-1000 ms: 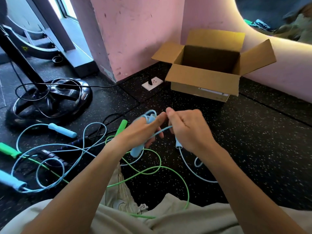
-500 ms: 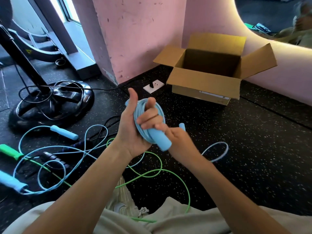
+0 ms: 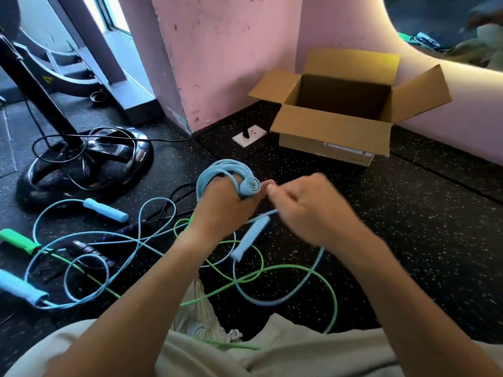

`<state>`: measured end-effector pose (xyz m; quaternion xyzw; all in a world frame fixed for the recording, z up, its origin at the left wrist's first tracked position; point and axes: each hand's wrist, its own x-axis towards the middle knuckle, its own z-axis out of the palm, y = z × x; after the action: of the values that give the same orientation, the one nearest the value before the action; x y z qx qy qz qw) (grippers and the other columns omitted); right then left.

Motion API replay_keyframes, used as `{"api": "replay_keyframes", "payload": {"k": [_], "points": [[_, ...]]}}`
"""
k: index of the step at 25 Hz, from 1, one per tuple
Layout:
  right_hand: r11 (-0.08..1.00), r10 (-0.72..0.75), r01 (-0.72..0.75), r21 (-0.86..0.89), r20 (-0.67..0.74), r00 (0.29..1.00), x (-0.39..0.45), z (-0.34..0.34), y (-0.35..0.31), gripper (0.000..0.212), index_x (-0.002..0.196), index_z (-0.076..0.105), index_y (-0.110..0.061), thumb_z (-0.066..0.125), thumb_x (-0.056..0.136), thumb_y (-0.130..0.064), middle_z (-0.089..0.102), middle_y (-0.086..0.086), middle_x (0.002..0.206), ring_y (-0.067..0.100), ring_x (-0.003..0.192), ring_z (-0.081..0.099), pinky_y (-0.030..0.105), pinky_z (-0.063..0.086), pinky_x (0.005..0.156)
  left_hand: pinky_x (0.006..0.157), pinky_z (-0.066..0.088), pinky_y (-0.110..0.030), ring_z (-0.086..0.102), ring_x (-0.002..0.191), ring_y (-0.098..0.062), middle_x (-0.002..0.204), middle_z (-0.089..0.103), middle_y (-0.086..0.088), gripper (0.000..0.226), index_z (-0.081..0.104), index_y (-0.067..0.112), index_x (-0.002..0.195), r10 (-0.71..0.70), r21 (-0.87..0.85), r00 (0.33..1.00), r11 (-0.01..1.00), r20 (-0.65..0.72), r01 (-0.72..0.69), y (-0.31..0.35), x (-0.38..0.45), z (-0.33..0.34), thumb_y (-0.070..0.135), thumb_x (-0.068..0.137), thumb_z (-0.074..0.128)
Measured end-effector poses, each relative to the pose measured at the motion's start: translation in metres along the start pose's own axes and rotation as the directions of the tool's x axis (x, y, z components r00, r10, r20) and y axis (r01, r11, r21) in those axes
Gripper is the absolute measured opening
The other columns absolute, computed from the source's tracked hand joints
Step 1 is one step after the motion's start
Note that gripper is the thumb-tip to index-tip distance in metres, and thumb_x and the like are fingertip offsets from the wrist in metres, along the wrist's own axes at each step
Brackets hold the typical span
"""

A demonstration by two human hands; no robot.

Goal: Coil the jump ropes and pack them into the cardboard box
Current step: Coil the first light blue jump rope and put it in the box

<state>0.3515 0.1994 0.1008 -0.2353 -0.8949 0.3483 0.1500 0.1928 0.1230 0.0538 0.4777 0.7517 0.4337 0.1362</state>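
My left hand (image 3: 223, 205) grips a light blue jump rope (image 3: 217, 170) wound in a coil around it, one handle end (image 3: 249, 187) sticking out by the thumb. My right hand (image 3: 310, 210) pinches the loose end of that rope just right of the coil; the second blue handle (image 3: 249, 238) dangles below and a slack loop (image 3: 285, 295) hangs to the floor. An open cardboard box (image 3: 332, 129) stands beyond the hands by the pink wall. A second blue rope (image 3: 106, 210) and a green rope (image 3: 19, 239) lie tangled on the floor at left.
A black fan base (image 3: 87, 161) with a black cord stands at far left. A white floor socket (image 3: 249, 136) lies left of the box. A black rope (image 3: 89, 251) lies under the tangle. My white shoe (image 3: 200, 314) and pale trousers fill the bottom.
My left hand turned palm-down with the coil on it. My right hand let go of the handle, moved right and pinches the rope; the free handle now dangles.
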Motion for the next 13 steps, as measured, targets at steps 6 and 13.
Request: {"api": "replay_keyframes", "payload": {"k": [6, 13], "points": [[0.993, -0.116, 0.103, -0.053, -0.441, 0.890, 0.000, -0.031, 0.020, 0.054, 0.050, 0.052, -0.011, 0.059, 0.097, -0.037, 0.048, 0.002, 0.043, 0.020, 0.039, 0.042, 0.038, 0.036, 0.040, 0.056, 0.042, -0.030, 0.039, 0.040, -0.015, 0.044, 0.043, 0.000, 0.053, 0.063, 0.011, 0.062, -0.036, -0.352, 0.748, 0.867, 0.662, 0.353, 0.019, -0.010, -0.016, 0.060, 0.081, 0.068], [0.953, 0.060, 0.058, 0.299, -0.373, 0.926, 0.010, 0.009, 0.024, 0.067, 0.050, 0.044, -0.004, 0.052, 0.096, -0.052, 0.037, -0.002, 0.043, 0.012, 0.040, 0.031, 0.035, 0.029, 0.042, 0.060, 0.044, -0.024, 0.033, 0.042, -0.008, 0.043, 0.037, 0.008, 0.026, 0.069, 0.009, 0.088, 0.446, -0.754, 0.643, 0.125, 0.623, 0.645, 0.029, -0.011, -0.009, 0.032, 0.096, 0.060]]}}
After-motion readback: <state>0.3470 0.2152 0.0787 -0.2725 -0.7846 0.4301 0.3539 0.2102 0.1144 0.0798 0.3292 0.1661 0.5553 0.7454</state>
